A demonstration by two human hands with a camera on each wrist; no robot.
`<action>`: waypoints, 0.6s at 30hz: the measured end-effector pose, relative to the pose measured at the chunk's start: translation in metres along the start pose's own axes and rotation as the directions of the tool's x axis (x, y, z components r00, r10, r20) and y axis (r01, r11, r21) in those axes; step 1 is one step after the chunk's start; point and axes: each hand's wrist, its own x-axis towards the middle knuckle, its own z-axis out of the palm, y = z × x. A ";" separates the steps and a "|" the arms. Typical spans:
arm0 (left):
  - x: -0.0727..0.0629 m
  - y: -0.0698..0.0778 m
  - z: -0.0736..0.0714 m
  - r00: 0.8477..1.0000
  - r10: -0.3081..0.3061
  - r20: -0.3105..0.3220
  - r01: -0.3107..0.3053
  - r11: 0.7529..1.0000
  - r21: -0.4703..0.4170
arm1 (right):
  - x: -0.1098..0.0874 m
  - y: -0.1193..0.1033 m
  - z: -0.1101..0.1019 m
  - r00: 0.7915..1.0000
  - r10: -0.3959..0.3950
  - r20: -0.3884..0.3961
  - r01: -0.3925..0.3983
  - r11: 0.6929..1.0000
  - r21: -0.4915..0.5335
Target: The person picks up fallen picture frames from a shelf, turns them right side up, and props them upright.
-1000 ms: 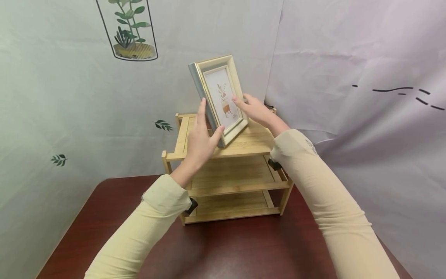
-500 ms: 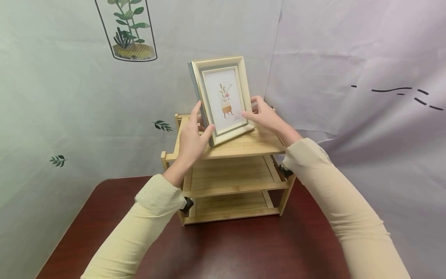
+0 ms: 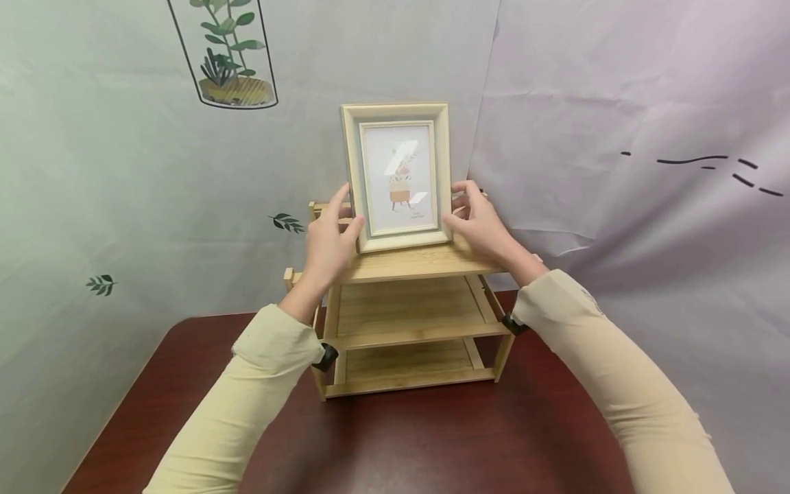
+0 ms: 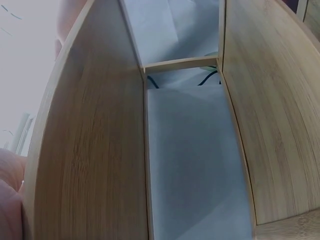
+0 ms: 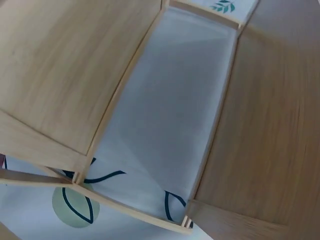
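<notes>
A cream picture frame [image 3: 443, 165] with a plant print inside stands on the top board [image 3: 426, 262] of a light wooden shelf rack, leaning back a little and facing the camera. At its lower left edge my left hand [image 3: 330, 237] grips it, thumb at the front and fingers along the side. The right hand [image 3: 484, 223] holds the opposite edge, with the thumb at the lower right corner and the other fingers bent behind. Only a bit of the left hand [image 4: 10, 195] shows in the left wrist view; the right wrist view shows no hand.
Below the top board are a middle shelf [image 3: 407, 312] and a bottom shelf [image 3: 407, 363]. The rack stands on a dark red table [image 3: 395, 439]. Close behind hangs a pale printed cloth [image 3: 296, 151], with another cloth [image 3: 648, 206] on the right.
The picture frame has turned from an angled, tilted pose to face the camera squarely, its bottom edge now nearly level. Both hands have moved lower, and apart, along its sides.
</notes>
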 end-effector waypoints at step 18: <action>-0.001 -0.001 0.002 1.000 0.020 -0.010 -0.020 0.998 0.059 | -0.025 -0.022 0.000 0.997 -0.060 -0.049 0.063 0.996 0.059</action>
